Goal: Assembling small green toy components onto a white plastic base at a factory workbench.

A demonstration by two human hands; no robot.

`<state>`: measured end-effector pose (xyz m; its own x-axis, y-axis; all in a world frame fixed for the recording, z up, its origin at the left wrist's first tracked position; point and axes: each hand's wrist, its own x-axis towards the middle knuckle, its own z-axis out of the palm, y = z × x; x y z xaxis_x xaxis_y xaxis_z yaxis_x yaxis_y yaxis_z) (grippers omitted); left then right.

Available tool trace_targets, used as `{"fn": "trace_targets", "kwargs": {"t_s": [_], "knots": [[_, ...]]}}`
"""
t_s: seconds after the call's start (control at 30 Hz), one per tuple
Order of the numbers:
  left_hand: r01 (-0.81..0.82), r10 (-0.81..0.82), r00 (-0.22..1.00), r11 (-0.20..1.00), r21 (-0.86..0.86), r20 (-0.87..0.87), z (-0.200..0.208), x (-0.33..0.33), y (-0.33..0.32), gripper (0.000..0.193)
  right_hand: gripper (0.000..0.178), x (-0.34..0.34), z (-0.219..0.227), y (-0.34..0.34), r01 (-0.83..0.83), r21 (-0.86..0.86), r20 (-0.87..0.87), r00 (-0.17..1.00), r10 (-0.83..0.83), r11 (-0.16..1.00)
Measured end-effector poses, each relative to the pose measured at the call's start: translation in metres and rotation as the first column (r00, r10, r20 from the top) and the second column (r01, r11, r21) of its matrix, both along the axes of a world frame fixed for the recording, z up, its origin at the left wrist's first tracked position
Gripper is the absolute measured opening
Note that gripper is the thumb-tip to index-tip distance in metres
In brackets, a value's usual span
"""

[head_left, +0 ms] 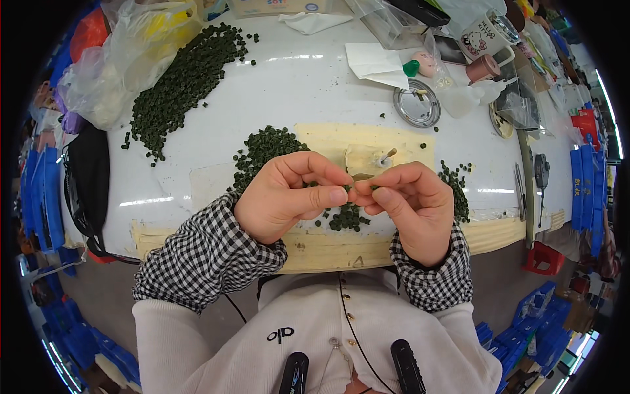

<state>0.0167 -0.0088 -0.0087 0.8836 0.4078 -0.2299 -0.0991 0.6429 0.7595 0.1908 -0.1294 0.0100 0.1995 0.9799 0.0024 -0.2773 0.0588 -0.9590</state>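
Observation:
Both hands meet above the front of the white table, fingertips almost touching. My left hand (289, 197) is closed in a pinch on a small dark green piece (348, 188), mostly covered by the fingertips. Between thumb and forefinger, my right hand (417, 207) pinches another small green piece (375, 187). A few loose green pieces (346, 218) lie just below the fingers. Beside my left hand is a heap of green pieces (266, 150), and to the right of my right hand sits a smaller heap (455, 190). Behind the fingers a small post (384, 159) stands on a yellowish board (321, 138).
A large pile of green pieces (180, 85) spreads at the far left beside plastic bags (108, 82). Toward the back right are a round metal lid (417, 104), white paper (374, 64), a mug (485, 39) and a clear box (518, 102). Tweezers (520, 190) lie at right.

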Motion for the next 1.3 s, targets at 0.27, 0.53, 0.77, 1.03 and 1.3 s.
{"fn": "trace_targets", "kwargs": {"t_s": [0.27,0.53,0.77,1.03,1.3], "knots": [[-0.041,0.056,0.994,0.987,0.156,-0.089,0.011,0.004,-0.005,0.015,0.012,-0.005,-0.003,0.0,0.014,0.005,0.16,0.987,-0.015,1.0],[-0.073,0.105,0.989,0.961,0.266,-0.108,0.011,0.001,-0.005,0.014,0.013,-0.007,-0.013,0.001,0.012,0.098,0.318,0.947,-0.042,0.995],[-0.042,0.092,0.989,0.93,0.364,-0.119,0.011,-0.001,-0.004,0.014,0.015,-0.011,-0.013,0.001,0.043,0.101,0.287,0.955,-0.07,0.994],[-0.111,0.155,0.982,0.939,0.326,-0.111,0.012,0.001,-0.005,0.013,0.02,-0.01,-0.013,0.002,0.062,0.203,0.387,0.912,-0.138,0.977],[-0.189,0.215,0.974,0.944,0.272,-0.068,0.013,0.002,-0.006,0.013,0.025,-0.011,-0.01,0.003,0.028,0.15,0.357,0.931,-0.081,0.988]]}}
